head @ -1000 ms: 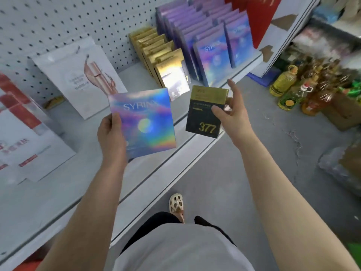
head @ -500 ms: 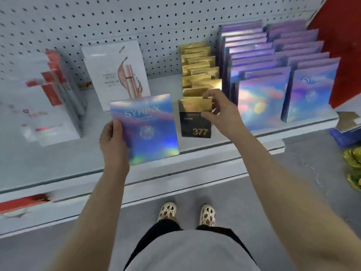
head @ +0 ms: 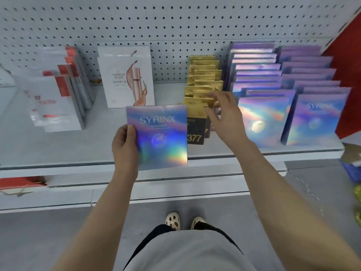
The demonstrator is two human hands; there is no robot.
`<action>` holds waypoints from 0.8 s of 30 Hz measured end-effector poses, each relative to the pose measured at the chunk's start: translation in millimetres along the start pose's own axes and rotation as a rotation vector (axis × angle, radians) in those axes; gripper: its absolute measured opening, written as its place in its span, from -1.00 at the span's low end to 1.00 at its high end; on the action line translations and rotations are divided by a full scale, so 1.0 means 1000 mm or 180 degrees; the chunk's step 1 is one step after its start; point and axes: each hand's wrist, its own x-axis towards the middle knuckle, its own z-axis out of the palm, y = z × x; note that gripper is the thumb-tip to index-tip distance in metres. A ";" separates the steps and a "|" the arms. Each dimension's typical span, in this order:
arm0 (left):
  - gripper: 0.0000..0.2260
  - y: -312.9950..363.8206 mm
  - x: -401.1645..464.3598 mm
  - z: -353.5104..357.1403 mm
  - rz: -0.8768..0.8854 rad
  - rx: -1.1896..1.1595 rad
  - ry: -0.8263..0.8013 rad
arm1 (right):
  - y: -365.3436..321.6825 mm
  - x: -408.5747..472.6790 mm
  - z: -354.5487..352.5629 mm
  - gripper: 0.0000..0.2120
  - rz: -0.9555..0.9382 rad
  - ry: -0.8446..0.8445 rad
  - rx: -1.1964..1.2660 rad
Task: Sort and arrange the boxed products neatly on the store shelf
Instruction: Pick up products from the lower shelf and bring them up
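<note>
My left hand [head: 125,147] grips a holographic SYRINX box [head: 158,135] by its left edge, upright above the shelf's front edge [head: 58,163]. A black and gold box marked 377 [head: 196,133] stands on the shelf at the front of the row of gold boxes [head: 205,75], partly hidden behind the SYRINX box. My right hand [head: 224,118] hovers at that box's upper right corner. Its thumb is beside the box and its fingers spread loosely over the gold tops behind. Two rows of matching holographic boxes [head: 261,120] fill the shelf's right part.
A white box with a pink bottle picture [head: 127,79] leans on the pegboard. White and red boxes [head: 58,102] stand at the left. A red panel [head: 349,85] closes the shelf's right end. Bare shelf lies between the left stacks and the gold row.
My right hand has set the 377 box down at the front of the gold row and loosened its fingers. My left hand with the SYRINX box has barely moved.
</note>
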 end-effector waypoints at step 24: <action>-0.61 -0.025 -0.125 0.270 0.0840 0.0775 -0.1314 | 0.182 0.013 -0.190 -0.59 0.0050 -0.0791 0.0592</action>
